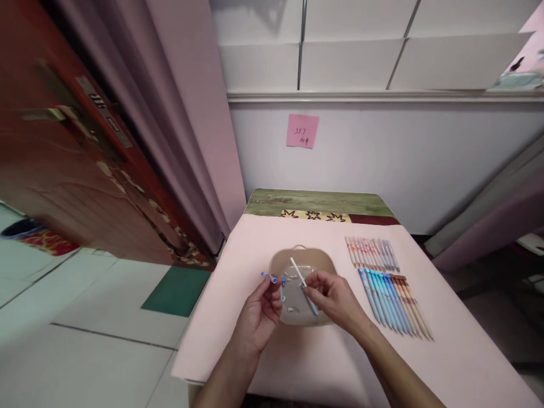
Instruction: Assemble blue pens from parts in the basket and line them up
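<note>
My left hand (257, 317) pinches a short blue pen part (268, 277), a small tube with an open end turned to the right. My right hand (335, 294) holds a slender pen piece (298, 272), white at its upper end and bluish at the lower, tilted over a beige plastic basin (325, 258). Both hands are above the basin, one at each side. Inside it lie several small light bits (290, 309) and a tiny blue piece (284, 281). Whether the two held parts belong to one pen cannot be made out.
To the right, a row of blue and brown pens (389, 300) lies below a row of pale pinkish pens (369, 253). All rest on a pink-covered table (229, 272) against the wall. A pink note (302, 131) sticks there. A wooden door (85, 141) stands left.
</note>
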A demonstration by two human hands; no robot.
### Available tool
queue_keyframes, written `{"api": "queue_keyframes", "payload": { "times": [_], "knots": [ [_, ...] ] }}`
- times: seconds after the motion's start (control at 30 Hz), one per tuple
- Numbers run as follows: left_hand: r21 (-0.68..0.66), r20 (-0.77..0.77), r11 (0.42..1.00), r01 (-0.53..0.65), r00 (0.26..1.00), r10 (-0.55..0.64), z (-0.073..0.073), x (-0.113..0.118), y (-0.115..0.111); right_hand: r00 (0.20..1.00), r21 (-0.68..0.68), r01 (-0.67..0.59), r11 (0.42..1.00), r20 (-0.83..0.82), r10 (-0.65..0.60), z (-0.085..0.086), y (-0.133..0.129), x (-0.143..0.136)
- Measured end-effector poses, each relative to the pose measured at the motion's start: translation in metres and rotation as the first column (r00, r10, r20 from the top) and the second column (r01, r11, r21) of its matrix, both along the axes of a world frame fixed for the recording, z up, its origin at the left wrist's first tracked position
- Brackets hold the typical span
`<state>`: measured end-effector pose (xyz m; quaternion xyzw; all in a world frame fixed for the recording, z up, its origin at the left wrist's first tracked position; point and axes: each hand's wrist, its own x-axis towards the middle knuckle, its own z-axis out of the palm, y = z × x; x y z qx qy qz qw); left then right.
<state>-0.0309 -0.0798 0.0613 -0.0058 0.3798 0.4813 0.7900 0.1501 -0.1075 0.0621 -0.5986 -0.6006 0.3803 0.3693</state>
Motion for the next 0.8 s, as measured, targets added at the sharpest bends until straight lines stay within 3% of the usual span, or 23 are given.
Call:
{"api": "queue_keyframes", "payload": {
  "times": [0.13, 0.27, 0.4, 0.53, 0.8],
  "knots": [
    [-0.011, -0.01, 1.0, 0.019, 1.0, -0.019, -0.002, 0.003, -0.001, 0.994, 0.017, -0.048, 0.999, 0.096, 0.046, 0.018, -0.018, -0.006],
    [-0.012, -0.067, 1.0, 0.012, 0.998, -0.013, 0.0, 0.004, -0.004, 0.971, 0.059, -0.007, 0.998, 0.239, -0.008, 0.027, -0.022, -0.01],
    [0.042, -0.156, 0.998, -0.036, 0.987, 0.042, 0.002, 0.005, -0.008, 0.946, 0.073, 0.007, 0.997, 0.324, -0.031, 0.027, -0.021, -0.014],
    [0.112, -0.222, 0.992, -0.059, 0.971, 0.083, -0.001, 0.007, -0.009, 0.884, 0.187, 0.025, 0.982, 0.455, -0.109, 0.023, -0.021, -0.019],
    [0.136, -0.175, 0.986, -0.095, 0.977, 0.118, -0.004, 0.012, -0.007, 0.761, 0.361, -0.059, 0.931, 0.62, -0.192, 0.018, -0.027, -0.04]
  ]
}}
